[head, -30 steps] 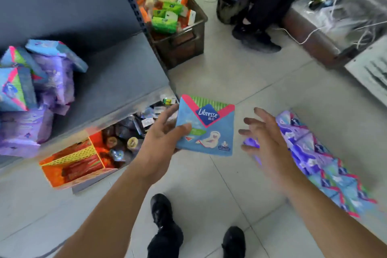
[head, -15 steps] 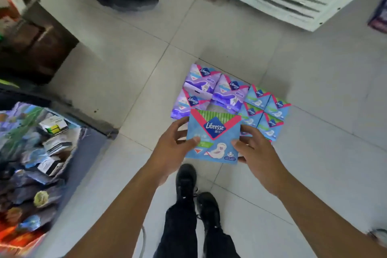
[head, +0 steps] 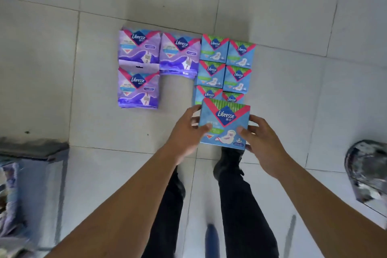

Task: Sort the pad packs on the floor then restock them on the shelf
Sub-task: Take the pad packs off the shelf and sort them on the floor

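I hold a blue Libresse pad pack flat in front of me with both hands. My left hand grips its left edge, thumb on top. My right hand grips its right edge the same way. Beyond it on the tiled floor lie several blue packs in two columns; the nearest two are partly hidden by the held pack. Left of them lie three purple Libresse packs, two in the far row and one nearer.
My legs in dark trousers and black shoes stand just below the held pack. The grey shelf base with blurred goods is at the left edge. A shiny dark object sits at the right edge.
The view has swung from the shelf down to the floor packs. My right hand has joined my left on the blue pack, and the pack now hovers over the near end of the blue columns.
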`<state>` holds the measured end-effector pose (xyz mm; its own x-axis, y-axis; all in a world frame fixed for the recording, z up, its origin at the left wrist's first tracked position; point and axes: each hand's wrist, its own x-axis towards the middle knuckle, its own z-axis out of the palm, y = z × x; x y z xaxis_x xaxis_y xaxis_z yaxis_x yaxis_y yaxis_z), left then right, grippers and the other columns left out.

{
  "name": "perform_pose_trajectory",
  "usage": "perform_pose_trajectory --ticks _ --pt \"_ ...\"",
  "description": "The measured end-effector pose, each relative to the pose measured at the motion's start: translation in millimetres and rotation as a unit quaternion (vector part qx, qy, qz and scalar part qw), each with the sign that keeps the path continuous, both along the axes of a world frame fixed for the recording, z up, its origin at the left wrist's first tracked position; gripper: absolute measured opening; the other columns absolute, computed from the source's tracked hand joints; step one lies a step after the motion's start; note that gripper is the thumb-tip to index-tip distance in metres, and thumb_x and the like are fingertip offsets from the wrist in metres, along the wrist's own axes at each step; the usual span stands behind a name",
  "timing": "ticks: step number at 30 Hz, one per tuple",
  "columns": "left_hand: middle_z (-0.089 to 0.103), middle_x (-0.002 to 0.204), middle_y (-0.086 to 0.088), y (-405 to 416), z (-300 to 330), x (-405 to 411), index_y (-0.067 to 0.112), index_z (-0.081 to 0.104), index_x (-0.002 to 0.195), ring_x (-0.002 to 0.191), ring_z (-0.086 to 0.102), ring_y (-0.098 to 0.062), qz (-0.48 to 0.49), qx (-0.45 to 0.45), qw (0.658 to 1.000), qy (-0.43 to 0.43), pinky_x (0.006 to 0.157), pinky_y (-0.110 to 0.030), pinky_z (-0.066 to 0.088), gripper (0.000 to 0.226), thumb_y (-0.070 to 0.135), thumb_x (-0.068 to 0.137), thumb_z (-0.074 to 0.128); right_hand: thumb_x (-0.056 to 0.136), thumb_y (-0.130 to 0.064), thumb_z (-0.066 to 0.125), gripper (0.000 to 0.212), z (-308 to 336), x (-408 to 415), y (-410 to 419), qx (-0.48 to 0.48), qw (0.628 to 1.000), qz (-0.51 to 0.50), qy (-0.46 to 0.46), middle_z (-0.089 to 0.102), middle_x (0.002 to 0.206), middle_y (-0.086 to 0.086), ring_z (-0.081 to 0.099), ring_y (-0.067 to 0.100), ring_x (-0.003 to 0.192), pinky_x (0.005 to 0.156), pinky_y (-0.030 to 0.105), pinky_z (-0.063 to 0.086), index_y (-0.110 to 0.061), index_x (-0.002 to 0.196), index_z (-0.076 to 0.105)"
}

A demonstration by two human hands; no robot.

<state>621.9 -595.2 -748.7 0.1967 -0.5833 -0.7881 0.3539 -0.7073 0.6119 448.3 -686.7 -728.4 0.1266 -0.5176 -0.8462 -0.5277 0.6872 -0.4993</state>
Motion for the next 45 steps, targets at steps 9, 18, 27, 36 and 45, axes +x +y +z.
perform_pose_trajectory --ticks 9,18,27,36,45 --pt "0.053 0.120 0.000 -56 -152 -26 0.021 0.047 0.132 0.104 0.060 -0.016 -0.050 0.124 0.977 -0.166 0.091 -0.031 0.048 0.046 0.026 0.090 0.065 0.092 -0.013 0.066 0.032 -162 -67 -83 -0.014 0.998 -0.057 0.024 0.069 0.113 0.006 0.070 0.013 0.088 0.066 0.026 0.052 -0.022 0.118 0.050" --pt "0.056 0.134 0.000 -78 -296 -29 0.022 0.036 0.143 0.119 0.056 -0.018 -0.079 0.155 0.966 -0.193 0.102 -0.043 0.046 0.082 0.054 0.075 0.071 0.093 -0.014 0.064 0.033 -312 -108 -105 0.035 0.995 -0.087 0.029 0.067 0.112 0.006 0.068 0.017 0.090 0.061 0.023 0.050 -0.024 0.122 0.049" --pt "0.064 0.113 0.006 -72 -316 -32 0.021 0.050 0.128 0.099 0.061 -0.013 -0.079 0.147 0.959 -0.230 0.080 -0.029 0.046 0.053 0.042 0.084 0.071 0.092 -0.024 0.066 0.032 -339 -92 -96 -0.040 0.997 -0.025 0.061 0.066 0.119 0.000 0.067 0.022 0.105 0.091 0.044 0.056 -0.019 0.123 0.058" --pt "0.065 0.113 0.001 -74 -318 -32 0.013 0.054 0.122 0.101 0.062 -0.021 -0.118 0.177 0.949 -0.232 0.078 -0.029 0.045 0.054 0.050 0.085 0.066 0.096 -0.030 0.059 0.038 -330 -84 -97 -0.073 0.989 0.050 0.120 0.061 0.128 0.001 0.064 0.019 0.109 0.086 0.034 0.057 -0.017 0.131 0.050" --pt "0.038 0.149 -0.013 -66 -258 -19 0.006 0.025 0.149 0.136 0.039 -0.025 -0.158 0.191 0.930 -0.270 0.106 -0.032 0.032 0.076 0.041 0.092 0.061 0.100 -0.027 0.050 0.043 -268 -68 -89 -0.162 0.951 0.173 0.196 0.053 0.137 0.006 0.053 0.020 0.121 0.088 0.026 0.046 -0.014 0.141 0.043"
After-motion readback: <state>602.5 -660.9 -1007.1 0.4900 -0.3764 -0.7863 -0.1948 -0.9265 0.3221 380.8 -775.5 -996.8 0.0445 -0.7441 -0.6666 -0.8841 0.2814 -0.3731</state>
